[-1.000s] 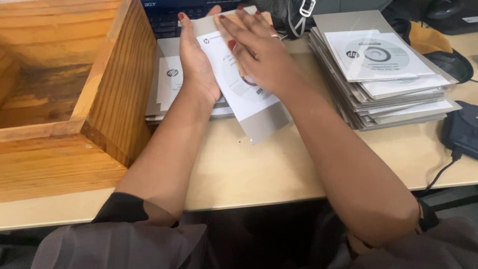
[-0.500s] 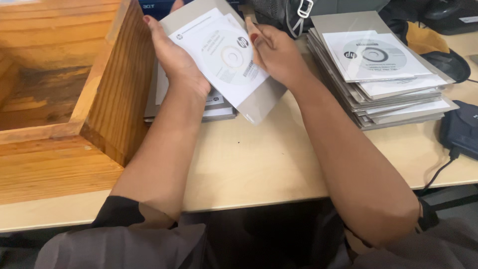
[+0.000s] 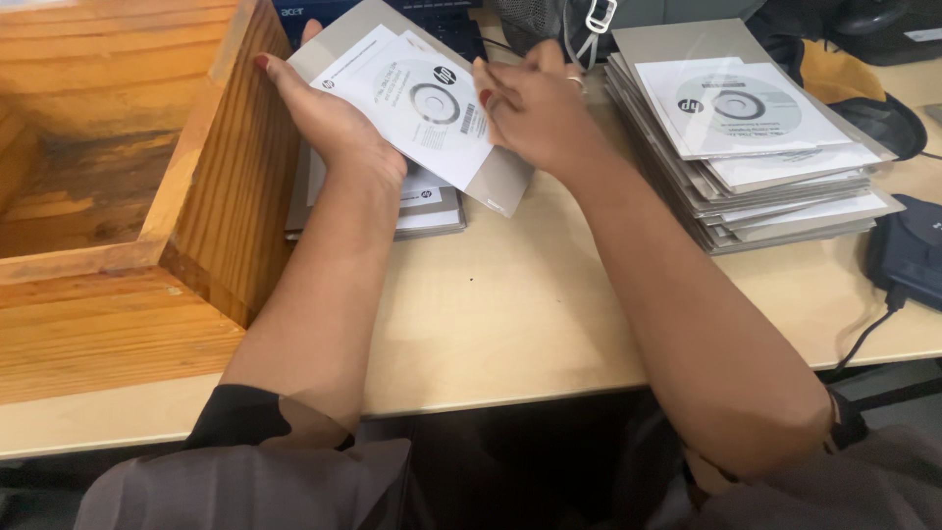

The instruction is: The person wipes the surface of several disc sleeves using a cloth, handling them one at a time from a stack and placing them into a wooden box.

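A grey cardboard sleeve with a white disc envelope on top [image 3: 417, 103] is held up above the desk between both hands. My left hand [image 3: 329, 123] grips its left edge, thumb over the front. On the right edge, my right hand [image 3: 535, 108] pinches it; a ring is on one finger. Under it lies a short stack of the same sleeves [image 3: 427, 206], next to the wooden box. A taller stack of sleeves [image 3: 765, 147] stands to the right of my right hand.
A large open wooden box [image 3: 206, 186] fills the left side of the light desk [image 3: 510, 314]. A dark keyboard [image 3: 432, 15] and a bag [image 3: 589, 25] lie at the back. A dark device with a cable [image 3: 908, 255] sits at the right edge.
The sleeve has been lifted off the short stack and turned; both hands have shifted left toward the wooden box with it.
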